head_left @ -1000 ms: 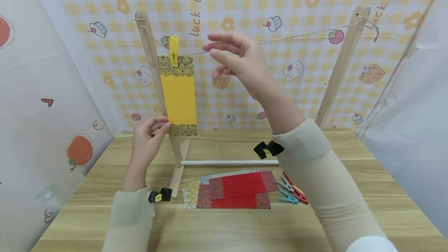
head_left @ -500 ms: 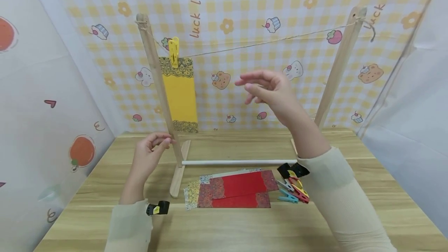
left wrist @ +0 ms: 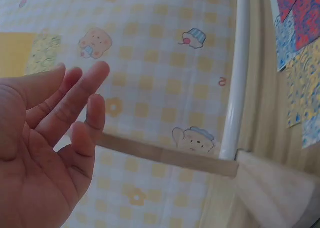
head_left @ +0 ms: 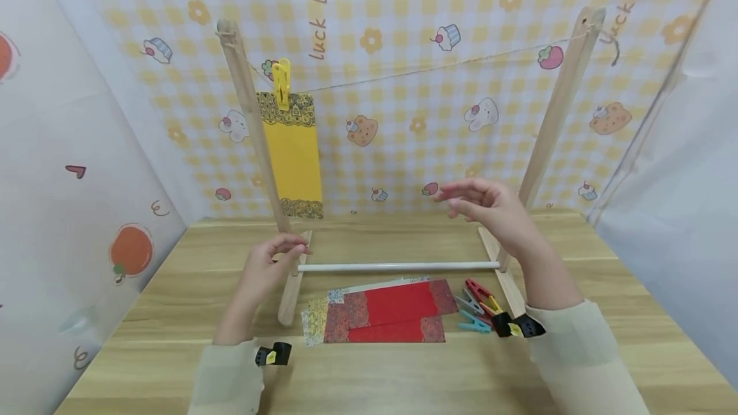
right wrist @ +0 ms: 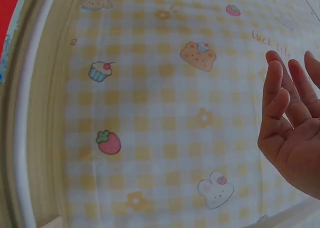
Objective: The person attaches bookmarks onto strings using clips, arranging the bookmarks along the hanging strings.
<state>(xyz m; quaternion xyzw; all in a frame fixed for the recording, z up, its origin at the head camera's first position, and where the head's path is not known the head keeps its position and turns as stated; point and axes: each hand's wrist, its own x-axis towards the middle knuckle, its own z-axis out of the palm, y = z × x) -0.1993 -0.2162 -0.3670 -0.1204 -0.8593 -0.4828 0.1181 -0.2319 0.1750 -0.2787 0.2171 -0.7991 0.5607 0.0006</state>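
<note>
One yellow card [head_left: 293, 162] with dark patterned bands at its top and bottom hangs from one string [head_left: 415, 73], pinched there by one yellow clip [head_left: 281, 84], just beside the left post [head_left: 254, 120]. Two wooden posts carry this string; the other is the right post [head_left: 559, 107], and one white rod [head_left: 398, 267] joins them near the bottom.

Both hands are empty, with fingers loosely bent and apart. The left hand [head_left: 270, 268] is below the card, in front of the lower part of the left post. The right hand [head_left: 498, 216] is in the air near the right post.

On the table [head_left: 369, 376] lie two red cards [head_left: 398, 305], overlapping; yellow and pale patterned edges come out from under them, their number hidden. Beside them is a small heap of clips [head_left: 475, 323], red, grey, yellow and light blue, too overlapped for a sure count.
</note>
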